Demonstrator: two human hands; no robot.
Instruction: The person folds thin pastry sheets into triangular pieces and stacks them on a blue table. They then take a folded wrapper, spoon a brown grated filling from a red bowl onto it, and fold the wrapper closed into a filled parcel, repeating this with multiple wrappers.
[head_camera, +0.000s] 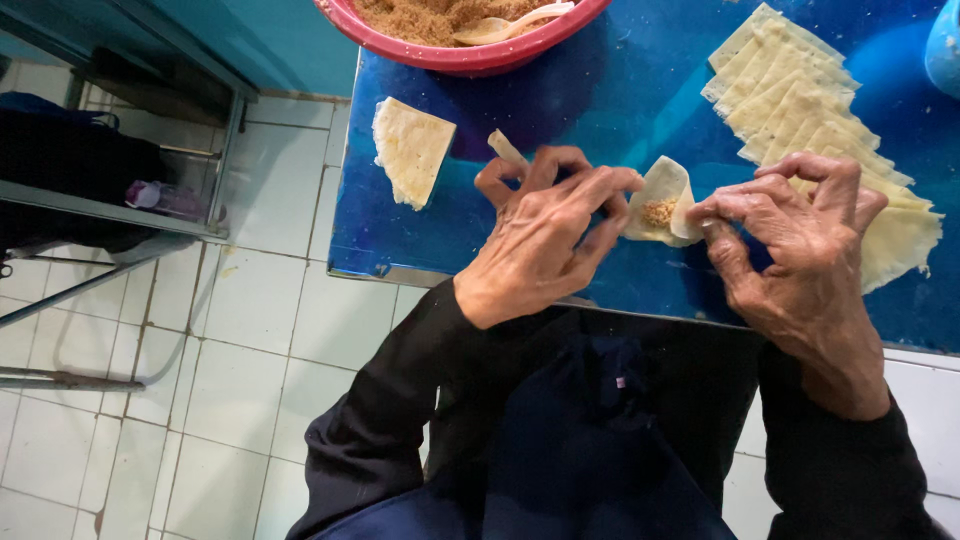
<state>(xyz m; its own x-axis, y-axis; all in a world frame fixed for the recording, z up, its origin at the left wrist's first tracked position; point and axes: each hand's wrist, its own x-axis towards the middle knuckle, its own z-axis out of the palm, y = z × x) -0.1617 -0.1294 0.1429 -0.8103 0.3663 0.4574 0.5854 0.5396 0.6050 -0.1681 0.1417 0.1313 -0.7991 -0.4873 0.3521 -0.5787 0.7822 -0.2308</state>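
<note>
Pinching a small pale dough wrapper (662, 200) between them, both hands work just above the blue table (600, 90), near its front edge. The left hand (540, 240) grips the wrapper's left side with its fingertips, the other fingers curled, and a second strip of dough (506, 148) pokes up just behind its knuckles. The right hand (800, 240) grasps the wrapper's right edge between thumb and forefinger, folding it inward. A dab of brown crumbly filling (657, 212) sits in the middle of the half-folded wrapper. To the right, partly under the right hand, a fanned row of square wrappers (800, 100) lies on the table. A small stack of wrappers (410, 150) rests well to the left, near the table's corner. At the far edge stands a pink bowl (470, 58) of the same brown filling with a pale spoon (510, 22) lying in it.
</note>
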